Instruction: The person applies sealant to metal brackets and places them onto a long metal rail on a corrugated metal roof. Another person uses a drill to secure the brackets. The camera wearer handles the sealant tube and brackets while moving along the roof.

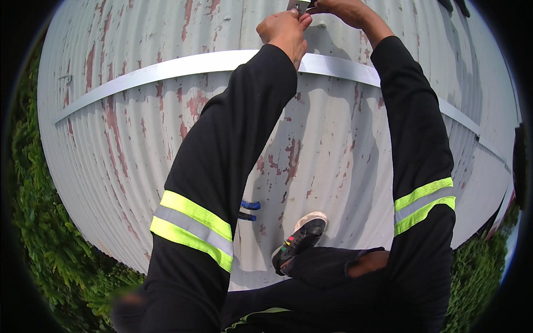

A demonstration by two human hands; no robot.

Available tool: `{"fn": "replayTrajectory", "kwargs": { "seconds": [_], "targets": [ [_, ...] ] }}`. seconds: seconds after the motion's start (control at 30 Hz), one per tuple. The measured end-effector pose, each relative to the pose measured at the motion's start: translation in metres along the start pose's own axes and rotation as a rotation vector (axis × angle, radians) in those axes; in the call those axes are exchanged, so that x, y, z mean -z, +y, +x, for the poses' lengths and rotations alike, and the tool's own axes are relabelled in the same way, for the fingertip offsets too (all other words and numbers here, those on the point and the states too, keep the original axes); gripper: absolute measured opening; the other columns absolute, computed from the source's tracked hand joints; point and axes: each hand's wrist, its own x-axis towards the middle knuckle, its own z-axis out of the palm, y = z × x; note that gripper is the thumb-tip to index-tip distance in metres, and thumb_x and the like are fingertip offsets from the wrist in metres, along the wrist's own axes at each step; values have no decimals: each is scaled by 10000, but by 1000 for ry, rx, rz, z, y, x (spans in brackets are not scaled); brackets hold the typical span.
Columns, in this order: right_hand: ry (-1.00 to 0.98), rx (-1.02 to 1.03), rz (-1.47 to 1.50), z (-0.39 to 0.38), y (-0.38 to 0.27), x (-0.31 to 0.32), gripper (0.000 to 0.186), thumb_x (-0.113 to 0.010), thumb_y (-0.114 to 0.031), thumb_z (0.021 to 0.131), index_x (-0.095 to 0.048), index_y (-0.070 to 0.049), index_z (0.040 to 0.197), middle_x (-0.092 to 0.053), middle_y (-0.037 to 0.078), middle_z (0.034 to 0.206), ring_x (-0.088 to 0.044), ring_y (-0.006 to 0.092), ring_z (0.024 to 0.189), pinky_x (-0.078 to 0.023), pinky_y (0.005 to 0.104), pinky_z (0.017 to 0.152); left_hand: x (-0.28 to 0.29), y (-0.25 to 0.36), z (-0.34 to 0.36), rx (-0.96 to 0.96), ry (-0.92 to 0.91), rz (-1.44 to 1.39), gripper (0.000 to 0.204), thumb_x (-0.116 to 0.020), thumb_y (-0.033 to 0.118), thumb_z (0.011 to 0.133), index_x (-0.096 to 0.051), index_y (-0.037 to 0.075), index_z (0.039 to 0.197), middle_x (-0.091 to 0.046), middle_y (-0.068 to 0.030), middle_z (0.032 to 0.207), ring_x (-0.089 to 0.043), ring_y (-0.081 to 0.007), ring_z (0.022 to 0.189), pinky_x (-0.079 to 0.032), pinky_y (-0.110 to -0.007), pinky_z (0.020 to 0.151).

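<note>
At the top edge, my left hand (284, 30) is closed on a small silver metal piece (300, 5), pinching it between thumb and fingers. The upper part of this piece is cut off by the frame. From the other side my right hand (345, 10) reaches in with curled fingers, close against the same piece. Something dark shows at its fingertips, too small and cropped to name. Both hands are beyond a long silver metal rail (183, 65) that runs crosswise over the corrugated roof (327, 144).
Blue handles of a hand tool (250, 206), probably pliers, lie on the roof beside my left sleeve. My shoe (302, 238) rests on the sheets, whose paint is peeling. Green foliage (50, 233) borders the roof at left and lower right. Dark objects (461, 6) show at top right.
</note>
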Motion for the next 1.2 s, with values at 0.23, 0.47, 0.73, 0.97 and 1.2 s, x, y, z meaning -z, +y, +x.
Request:
{"fn": "replayTrajectory", "kwargs": {
  "seconds": [0.23,0.47,0.73,0.97,1.2],
  "targets": [
    [10,-7,-27,-2,-7,-3,498,-680,-116,834,-612,8,1311,-653,182,1251,-623,277,1162,-503,397,1032,0,-9,-2,-28,52,-99,165,-654,-122,923,-582,-175,1062,-679,-236,979,-746,-277,736,-691,-281,700],
    [15,-6,-39,-2,-11,-5,474,-672,-99,827,-637,12,1287,-671,180,1227,-649,272,1124,-527,391,1011,-3,-13,1,-299,53,372,103,-736,-94,867,-655,-65,925,-728,-173,873,-748,-223,710,-648,-261,668],
    [32,-4,-62,-3,-17,-10,450,-662,-80,820,-665,17,1260,-692,178,1199,-678,266,1079,-555,385,987,7,-18,23,-899,143,1031,131,-853,52,770,-722,50,763,-756,-90,767,-749,-223,720,-600,-313,711],
    [58,-12,-116,-10,-33,-19,432,-654,-63,813,-689,21,1236,-710,176,1174,-703,261,1040,-579,379,966,3,-15,12,-714,88,839,108,-827,46,759,-726,8,758,-744,-151,783,-735,-281,711,-583,-374,710],
    [110,-9,-176,-17,-44,-26,417,-645,-46,807,-714,25,1211,-728,174,1150,-729,256,1002,-604,373,945,5,-8,12,-437,59,574,63,-793,31,823,-748,-11,839,-759,-153,829,-750,-272,771,-592,-375,745]
  ]
}}
